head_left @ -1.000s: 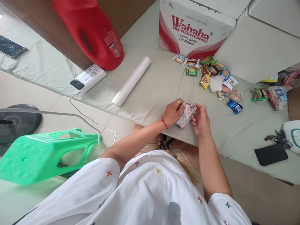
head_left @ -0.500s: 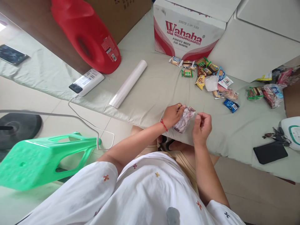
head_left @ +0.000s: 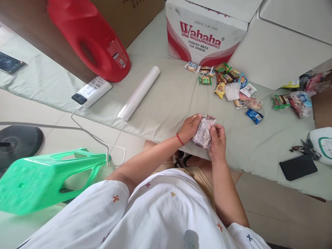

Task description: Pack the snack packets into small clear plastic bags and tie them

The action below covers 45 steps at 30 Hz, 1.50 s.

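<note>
Film-wrapped packet sits at the clock's centre, 12 pointing away from the person, over the near edge of the surface; cannot tell if it touches the cloth.

Surface and room, largest first. Pale green cloth, softly creased, covers the surface. Light tiled floor shows at 9 and between 4 and 5. Brown carton at 11. Plain white box between 1 and 2, just beside the red-and-white Wahaha carton at 12. Green stool a little below 9, off the surface. Red jug at 10, before the brown carton. Dark round base at 9, cut by the frame.

White roll lies slantwise at 10, nearer than the jug. White device with green trim at 3, partly out of frame.

Left hand pinches the packet's 9 side, thumb on top. Right hand has a narrow fingertip grip on its 3 side.

White block with a dark end between 9 and 10, cable attached. Flat black rectangle between 3 and 4, keys just beyond it. Small wrapped snacks lie scattered around 1.
</note>
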Each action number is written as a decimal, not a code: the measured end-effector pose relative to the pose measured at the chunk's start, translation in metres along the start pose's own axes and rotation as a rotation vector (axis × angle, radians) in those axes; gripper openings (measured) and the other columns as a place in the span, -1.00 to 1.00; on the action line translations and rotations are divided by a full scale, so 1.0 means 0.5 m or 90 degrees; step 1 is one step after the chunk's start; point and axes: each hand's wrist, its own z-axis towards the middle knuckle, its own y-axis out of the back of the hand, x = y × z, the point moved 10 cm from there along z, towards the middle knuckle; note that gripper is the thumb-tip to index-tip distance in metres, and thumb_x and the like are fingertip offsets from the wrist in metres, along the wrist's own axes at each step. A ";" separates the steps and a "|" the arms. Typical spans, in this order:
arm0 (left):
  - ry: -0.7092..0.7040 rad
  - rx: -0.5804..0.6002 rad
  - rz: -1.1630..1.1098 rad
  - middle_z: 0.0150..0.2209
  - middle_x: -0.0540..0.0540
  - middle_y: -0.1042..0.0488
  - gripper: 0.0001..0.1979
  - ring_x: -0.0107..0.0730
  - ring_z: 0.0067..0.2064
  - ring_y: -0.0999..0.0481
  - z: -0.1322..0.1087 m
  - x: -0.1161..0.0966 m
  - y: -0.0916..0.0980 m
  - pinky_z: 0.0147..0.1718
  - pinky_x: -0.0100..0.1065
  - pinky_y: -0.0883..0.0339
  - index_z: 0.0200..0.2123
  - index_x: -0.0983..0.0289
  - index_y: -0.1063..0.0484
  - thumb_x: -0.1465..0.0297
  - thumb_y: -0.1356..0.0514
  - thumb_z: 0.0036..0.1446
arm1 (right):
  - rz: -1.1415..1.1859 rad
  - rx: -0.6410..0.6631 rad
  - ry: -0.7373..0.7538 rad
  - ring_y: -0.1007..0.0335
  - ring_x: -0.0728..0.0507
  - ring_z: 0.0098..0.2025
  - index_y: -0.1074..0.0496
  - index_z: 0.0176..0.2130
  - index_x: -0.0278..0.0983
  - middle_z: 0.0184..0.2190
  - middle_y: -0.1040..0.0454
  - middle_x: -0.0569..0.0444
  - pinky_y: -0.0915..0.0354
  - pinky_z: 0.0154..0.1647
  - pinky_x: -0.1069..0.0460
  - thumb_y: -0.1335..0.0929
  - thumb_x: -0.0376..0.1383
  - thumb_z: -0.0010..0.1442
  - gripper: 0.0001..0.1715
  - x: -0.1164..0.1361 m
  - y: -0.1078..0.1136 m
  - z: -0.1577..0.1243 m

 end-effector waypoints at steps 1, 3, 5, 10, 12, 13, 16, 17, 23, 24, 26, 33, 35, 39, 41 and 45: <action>0.035 0.001 -0.048 -0.45 -0.02 -0.36 -0.46 -0.42 -0.37 -0.32 0.000 0.013 -0.002 -0.29 -0.33 -0.28 -0.41 0.22 -0.30 -0.14 -0.15 0.31 | 0.002 0.027 -0.006 -0.37 -0.07 -0.23 -0.34 -0.14 -0.17 -0.24 -0.45 0.12 -0.34 -0.12 0.02 -0.46 0.22 0.18 -0.41 -0.002 -0.012 -0.002; 0.096 0.019 -0.124 -0.43 -0.01 -0.41 -0.49 -0.42 -0.37 -0.35 -0.002 0.032 -0.010 -0.29 -0.33 -0.31 -0.36 0.24 -0.36 -0.12 -0.21 0.27 | 0.010 0.067 -0.012 -0.38 -0.08 -0.25 -0.32 -0.17 -0.16 -0.27 -0.45 0.13 -0.35 -0.15 0.02 -0.41 0.21 0.24 -0.46 -0.002 -0.031 -0.008; 0.128 0.050 -0.170 -0.40 0.00 -0.45 -0.52 -0.43 -0.36 -0.38 -0.003 0.037 -0.020 -0.27 -0.34 -0.33 -0.32 0.25 -0.40 -0.08 -0.28 0.22 | 0.041 0.064 -0.008 -0.35 -0.06 -0.32 -0.28 -0.24 -0.16 -0.36 -0.39 0.18 -0.34 -0.22 0.05 -0.42 0.20 0.24 -0.47 0.002 -0.038 -0.013; 0.128 0.043 -0.100 -0.42 -0.01 -0.39 -0.55 -0.42 -0.37 -0.35 -0.001 0.038 -0.011 -0.28 -0.32 -0.32 -0.35 0.22 -0.34 -0.06 -0.19 0.31 | 0.100 0.056 -0.054 -0.49 -0.11 -0.18 -0.37 -0.12 -0.13 -0.20 -0.53 0.10 -0.45 -0.18 -0.01 -0.45 0.20 0.18 -0.45 -0.009 -0.056 -0.017; 0.065 -0.021 0.020 -0.42 -0.01 -0.36 -0.54 -0.39 -0.35 -0.35 0.001 0.023 0.010 -0.24 -0.31 -0.32 -0.36 0.20 -0.30 -0.06 -0.12 0.36 | 0.124 0.077 -0.092 -0.51 -0.11 -0.19 -0.42 -0.01 -0.11 -0.12 -0.57 0.07 -0.46 -0.22 0.00 -0.47 0.19 0.16 -0.41 -0.019 -0.066 -0.018; 0.017 -0.074 0.092 -0.39 0.00 -0.37 -0.55 -0.38 -0.31 -0.37 -0.001 0.007 0.026 -0.20 -0.30 -0.33 -0.35 0.20 -0.30 -0.05 -0.12 0.37 | 0.137 0.084 -0.113 -0.47 -0.07 -0.29 -0.44 0.01 -0.10 -0.16 -0.57 0.10 -0.42 -0.33 0.04 -0.49 0.17 0.14 -0.39 -0.025 -0.069 -0.019; -0.109 -0.207 0.267 -0.37 0.03 -0.37 -0.54 -0.34 -0.25 -0.37 -0.017 -0.042 0.053 -0.14 -0.29 -0.32 -0.38 0.19 -0.29 -0.06 -0.16 0.35 | 0.159 0.070 -0.159 -0.05 0.06 -0.60 -0.49 -0.02 -0.09 -0.43 -0.42 0.24 -0.04 -0.66 0.12 -0.55 0.13 0.05 -0.39 -0.038 -0.064 -0.021; -0.116 -0.209 0.284 -0.41 0.02 -0.34 -0.49 -0.34 -0.29 -0.35 -0.018 -0.047 0.051 -0.17 -0.28 -0.31 -0.44 0.19 -0.26 -0.09 -0.15 0.34 | 0.164 0.059 -0.162 0.07 0.08 -0.63 -0.49 -0.03 -0.09 -0.48 -0.36 0.27 0.07 -0.70 0.13 -0.57 0.12 0.03 -0.38 -0.039 -0.059 -0.020; 0.136 -0.001 0.025 -0.53 0.02 -0.30 -0.23 -0.38 -0.47 -0.32 -0.018 0.014 0.003 -0.43 -0.30 -0.25 -0.49 0.19 -0.29 -0.33 0.21 0.32 | 0.076 -0.048 -0.080 -0.15 0.04 -0.52 -0.46 0.02 -0.17 -0.42 -0.37 0.23 -0.11 -0.58 0.13 -0.57 0.07 0.05 -0.35 -0.022 -0.015 -0.012; 0.154 0.032 0.027 -0.50 0.03 -0.35 -0.26 -0.37 -0.45 -0.36 -0.023 0.015 -0.006 -0.42 -0.31 -0.27 -0.46 0.19 -0.32 -0.34 0.14 0.30 | 0.037 -0.065 -0.055 -0.22 0.02 -0.48 -0.46 0.03 -0.18 -0.41 -0.38 0.21 -0.19 -0.52 0.11 -0.55 0.08 0.07 -0.35 -0.018 -0.008 -0.012; 0.138 0.055 0.105 -0.43 0.05 -0.45 -0.36 -0.35 -0.37 -0.43 -0.029 0.006 -0.009 -0.37 -0.32 -0.31 -0.40 0.21 -0.36 -0.29 -0.17 0.19 | -0.044 -0.064 -0.009 -0.31 -0.03 -0.41 -0.46 0.07 -0.20 -0.38 -0.43 0.17 -0.32 -0.41 0.07 -0.51 0.09 0.14 -0.36 -0.009 -0.007 -0.014; 0.118 0.038 0.017 -0.24 0.12 -0.62 -0.48 -0.26 -0.19 -0.61 -0.023 0.014 -0.005 -0.17 -0.26 -0.48 -0.10 0.27 -0.48 0.00 -0.46 0.09 | -0.145 0.026 0.101 -0.46 -0.12 -0.15 -0.46 0.20 -0.16 -0.02 -0.50 -0.06 -0.48 -0.15 -0.05 -0.45 0.06 0.25 -0.36 0.040 -0.014 -0.026; 0.136 0.118 -0.096 -0.16 0.17 -0.64 -0.39 -0.22 -0.14 -0.63 -0.026 0.016 -0.031 -0.12 -0.21 -0.51 -0.02 0.28 -0.48 -0.03 -0.47 0.07 | -0.140 -0.049 0.104 -0.47 -0.15 -0.04 -0.46 0.20 -0.18 0.11 -0.48 -0.11 -0.48 -0.09 -0.05 -0.46 0.12 0.23 -0.31 0.053 0.027 -0.024; 0.144 0.202 -0.203 -0.07 0.20 -0.62 -0.26 -0.19 -0.11 -0.63 -0.037 0.012 -0.068 -0.11 -0.19 -0.53 0.05 0.29 -0.45 -0.01 -0.55 -0.07 | -0.064 0.076 -0.015 -0.53 -0.20 0.04 -0.48 0.15 -0.21 0.08 -0.57 -0.10 -0.48 0.04 -0.10 -0.45 0.19 0.22 -0.28 0.013 0.011 -0.021; 0.134 0.174 -0.184 -0.06 0.19 -0.61 -0.32 -0.22 -0.11 -0.62 -0.038 0.018 -0.073 -0.13 -0.22 -0.53 0.08 0.28 -0.42 0.04 -0.51 0.02 | -0.038 0.093 -0.042 -0.56 -0.19 -0.02 -0.48 0.09 -0.22 0.00 -0.62 -0.06 -0.48 0.03 -0.11 -0.45 0.19 0.22 -0.32 -0.004 0.002 -0.023; 0.085 -0.008 -0.031 -0.05 0.16 -0.58 -0.60 -0.29 -0.07 -0.59 -0.030 0.026 -0.049 -0.04 -0.23 -0.50 0.14 0.26 -0.36 0.30 -0.28 0.29 | -0.158 -0.003 0.010 -0.55 -0.19 -0.11 -0.50 -0.02 -0.23 -0.10 -0.65 -0.04 -0.46 -0.04 -0.09 -0.43 0.16 0.24 -0.42 -0.002 0.015 -0.024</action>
